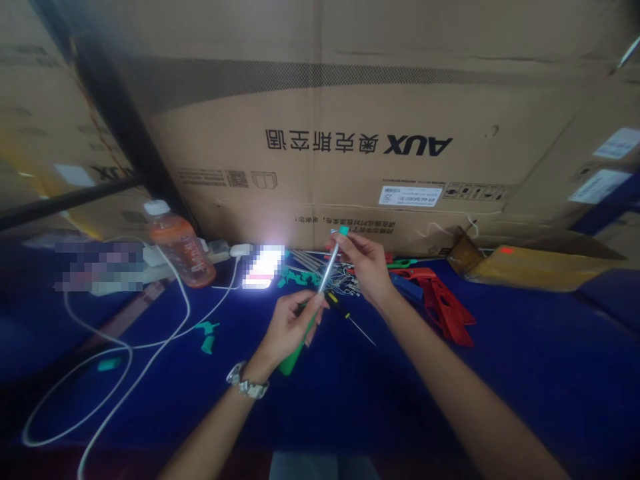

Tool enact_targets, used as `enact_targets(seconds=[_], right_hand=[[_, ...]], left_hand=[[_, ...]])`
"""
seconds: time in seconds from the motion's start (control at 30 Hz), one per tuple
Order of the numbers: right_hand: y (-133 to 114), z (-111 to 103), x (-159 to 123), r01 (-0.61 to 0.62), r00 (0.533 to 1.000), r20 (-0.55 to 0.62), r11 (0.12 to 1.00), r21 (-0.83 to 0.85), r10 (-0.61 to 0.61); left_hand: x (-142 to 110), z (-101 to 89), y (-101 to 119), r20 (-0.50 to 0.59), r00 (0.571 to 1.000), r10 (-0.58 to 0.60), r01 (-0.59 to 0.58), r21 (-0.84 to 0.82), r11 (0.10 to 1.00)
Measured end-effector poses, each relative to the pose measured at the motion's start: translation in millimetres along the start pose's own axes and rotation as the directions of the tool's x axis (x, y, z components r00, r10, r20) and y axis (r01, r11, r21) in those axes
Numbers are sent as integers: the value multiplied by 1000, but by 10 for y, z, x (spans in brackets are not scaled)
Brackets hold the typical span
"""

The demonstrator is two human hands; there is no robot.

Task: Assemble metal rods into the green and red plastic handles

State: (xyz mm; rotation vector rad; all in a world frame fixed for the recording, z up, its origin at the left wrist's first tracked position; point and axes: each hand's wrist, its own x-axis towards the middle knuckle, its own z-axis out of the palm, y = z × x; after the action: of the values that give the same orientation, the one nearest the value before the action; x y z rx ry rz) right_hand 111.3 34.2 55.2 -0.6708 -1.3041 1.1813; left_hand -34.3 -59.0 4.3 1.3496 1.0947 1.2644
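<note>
My left hand [296,321] is closed round a green-handled metal rod [327,272], near where the green handle [291,362] meets the silver shaft. The rod slants up and to the right, over the blue table. At its upper end a small teal end piece [344,231] shows between the fingertips of my right hand [369,265], which is pinched there. Whether the end piece is fixed to the rod cannot be made out. Just below the hands lies a thin screwdriver [361,329] with black and yellow on its handle. Behind them is a pile of small metal parts [347,283].
Teal plastic pieces [300,277] and red plastic parts [445,310] lie near the back. An orange drink bottle [183,247] leans at left beside a lit phone [263,268]. White cables [131,360] loop across the left. A large cardboard box [310,100] walls off the back.
</note>
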Motion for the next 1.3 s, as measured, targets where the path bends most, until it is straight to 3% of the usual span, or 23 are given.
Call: enact_targets(seconds=[0.1,0.27,0.37,0.47,0.53,0.63,0.7,0.77,0.83,0.93,1.17,1.3], right_hand=[[40,83,-4,-8,992,-123,1000,-5,7],[12,-17,147,-175,984,8,983,-55,176],[67,-53,278,-141,990,6,986,-87,142],[159,-18,351,-46,999,13,992,-116,48],[201,6,365,19,998,61,988,-152,-9],[178,-20,383,76,986,160,974,-215,-42],[93,-89,406,114,975,219,950,-289,-50],[-26,-179,422,214,955,281,870,-444,-92],[-138,-253,399,252,946,318,768,-589,-67],[-197,-273,268,293,939,341,643,-708,-52],[-86,-28,-131,258,964,78,826,-501,-254],[-191,50,-243,293,956,117,855,-429,-269]], left_hand=[[39,16,-39,-52,998,-19,20,28,999],[102,-26,-41,9,994,-112,112,-31,993],[107,-25,-28,-13,994,-106,107,7,994],[89,-34,-31,-97,994,-47,65,197,978],[72,-65,-37,-157,984,83,-8,428,904],[44,-143,-39,-189,925,331,-95,727,680],[25,-196,-42,-169,887,431,-103,836,539],[9,-240,-58,-121,863,491,-123,892,436],[3,-270,-91,-70,832,550,-172,910,377],[12,-293,-159,-25,787,617,-253,898,359],[44,-311,-230,92,647,757,-453,845,284],[59,-312,-226,111,582,805,-521,812,264]])
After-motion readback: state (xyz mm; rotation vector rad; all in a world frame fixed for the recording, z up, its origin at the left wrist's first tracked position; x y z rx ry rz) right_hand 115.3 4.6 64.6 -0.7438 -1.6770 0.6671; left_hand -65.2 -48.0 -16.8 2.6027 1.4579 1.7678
